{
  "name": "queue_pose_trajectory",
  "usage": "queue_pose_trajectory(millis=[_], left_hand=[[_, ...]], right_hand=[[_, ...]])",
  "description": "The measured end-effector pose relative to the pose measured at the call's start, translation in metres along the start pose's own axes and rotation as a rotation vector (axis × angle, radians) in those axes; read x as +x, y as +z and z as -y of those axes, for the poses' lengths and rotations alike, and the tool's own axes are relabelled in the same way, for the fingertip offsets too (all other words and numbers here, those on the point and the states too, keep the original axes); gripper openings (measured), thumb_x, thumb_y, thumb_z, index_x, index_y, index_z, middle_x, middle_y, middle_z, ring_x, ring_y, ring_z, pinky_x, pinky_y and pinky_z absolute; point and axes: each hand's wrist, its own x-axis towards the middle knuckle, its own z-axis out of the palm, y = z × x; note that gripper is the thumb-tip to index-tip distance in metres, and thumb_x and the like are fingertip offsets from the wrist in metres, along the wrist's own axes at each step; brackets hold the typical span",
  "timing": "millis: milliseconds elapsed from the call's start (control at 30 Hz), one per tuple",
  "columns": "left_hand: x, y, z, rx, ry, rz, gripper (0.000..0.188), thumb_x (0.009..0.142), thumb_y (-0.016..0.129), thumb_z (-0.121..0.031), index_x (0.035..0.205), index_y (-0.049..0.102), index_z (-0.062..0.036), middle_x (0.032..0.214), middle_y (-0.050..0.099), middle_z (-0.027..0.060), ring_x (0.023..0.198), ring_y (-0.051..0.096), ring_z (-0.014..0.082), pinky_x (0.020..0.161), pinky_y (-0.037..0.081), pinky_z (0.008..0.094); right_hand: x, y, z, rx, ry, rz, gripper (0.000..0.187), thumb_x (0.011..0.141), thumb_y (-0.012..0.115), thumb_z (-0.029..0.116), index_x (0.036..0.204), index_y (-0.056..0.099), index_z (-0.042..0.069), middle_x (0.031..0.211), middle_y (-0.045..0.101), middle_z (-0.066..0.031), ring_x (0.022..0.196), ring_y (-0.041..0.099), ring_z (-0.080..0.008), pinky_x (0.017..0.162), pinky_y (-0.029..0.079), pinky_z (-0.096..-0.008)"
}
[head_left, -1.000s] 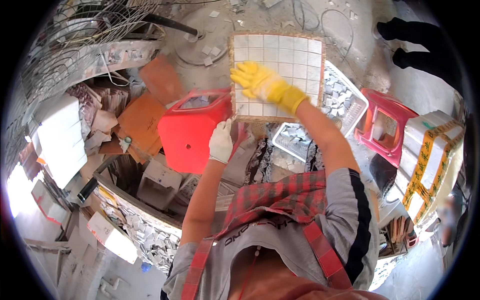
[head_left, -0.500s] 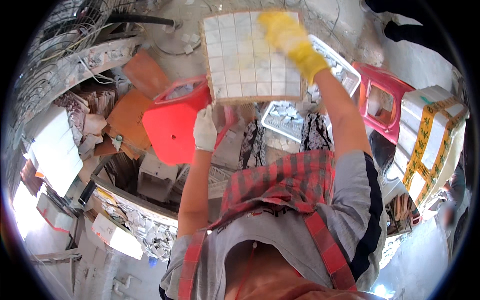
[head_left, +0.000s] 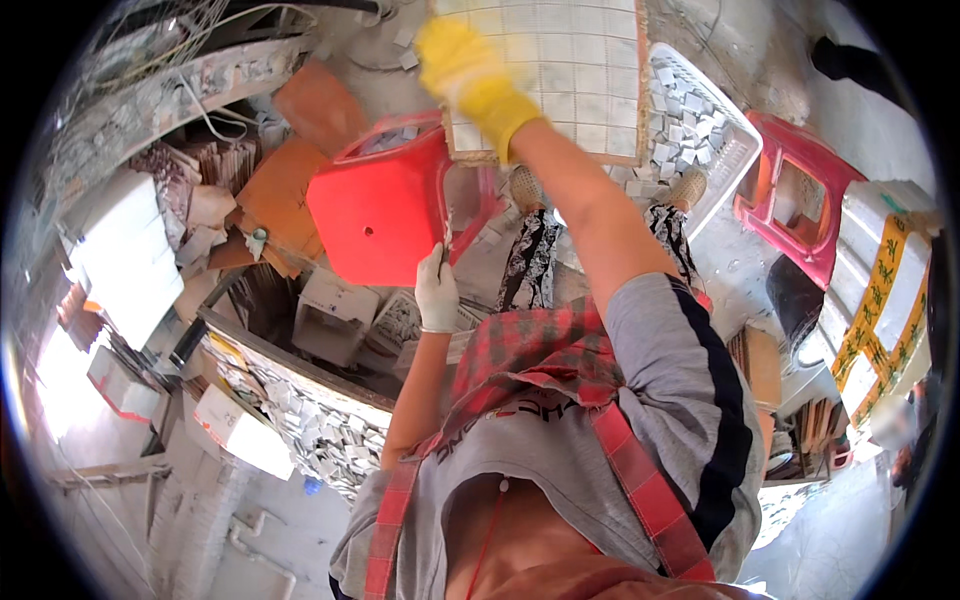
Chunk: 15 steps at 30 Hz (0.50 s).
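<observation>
The gridded panel of white tiles lies at the top edge of view, beyond the red plastic stool. The yellow-gloved right hand is over its left side, blurred; I cannot tell whether its fingers are open. The white-gloved left hand is by the stool's edge, its finger state unclear. Right of the panel, a white plastic basket holds tile pieces.

The right hand reaches forward and leftward, blurred, while the left hand sits nearer the body.
</observation>
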Motion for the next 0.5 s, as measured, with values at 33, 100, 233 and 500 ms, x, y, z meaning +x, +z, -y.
queue_pose_trajectory(millis=[33, 100, 233, 500], left_hand=[[-0.004, -0.001, 0.0, 0.027, 0.014, 0.014, 0.036, 0.098, 0.056, -0.005, 0.133, 0.063, 0.0031, 0.118, 0.067, 0.0216, 0.111, 0.064, 0.0342, 0.099, 0.05, 0.0412], [-0.011, 0.008, -0.002, 0.028, -0.065, 0.018, 0.037, 0.098, 0.056, -0.006, 0.133, 0.064, 0.0021, 0.119, 0.067, 0.0216, 0.112, 0.064, 0.0344, 0.1, 0.05, 0.0415], [-0.002, 0.015, -0.01, 0.002, -0.086, 0.057, 0.036, 0.098, 0.057, -0.007, 0.133, 0.065, 0.0005, 0.12, 0.068, 0.0209, 0.113, 0.065, 0.0348, 0.1, 0.051, 0.0416], [-0.014, 0.025, -0.029, 0.098, -0.001, 0.138, 0.041, 0.096, 0.057, -0.004, 0.137, 0.062, -0.0018, 0.113, 0.067, 0.0202, 0.105, 0.066, 0.0338, 0.095, 0.052, 0.0419]], right_hand=[[-0.025, 0.011, 0.0, -0.12, -0.291, -0.152, 0.044, 0.09, 0.062, 0.027, 0.126, 0.067, 0.002, 0.127, 0.068, -0.0145, 0.123, 0.062, -0.0295, 0.111, 0.046, -0.0424], [-0.091, 0.039, 0.0, -0.185, -0.605, -0.283, 0.049, 0.091, 0.062, 0.031, 0.132, 0.065, 0.003, 0.138, 0.064, -0.0138, 0.132, 0.056, -0.028, 0.116, 0.041, -0.0427], [-0.161, 0.01, -0.07, -0.082, -0.787, -0.136, 0.055, 0.093, 0.062, 0.03, 0.141, 0.058, 0.004, 0.151, 0.054, -0.0134, 0.145, 0.045, -0.0278, 0.124, 0.031, -0.0423], [-0.065, -0.154, -0.179, -0.192, -0.299, -0.308, 0.04, 0.1, 0.052, 0.024, 0.138, 0.062, 0.012, 0.149, 0.056, -0.0088, 0.137, 0.051, -0.0297, 0.119, 0.038, -0.0396]])
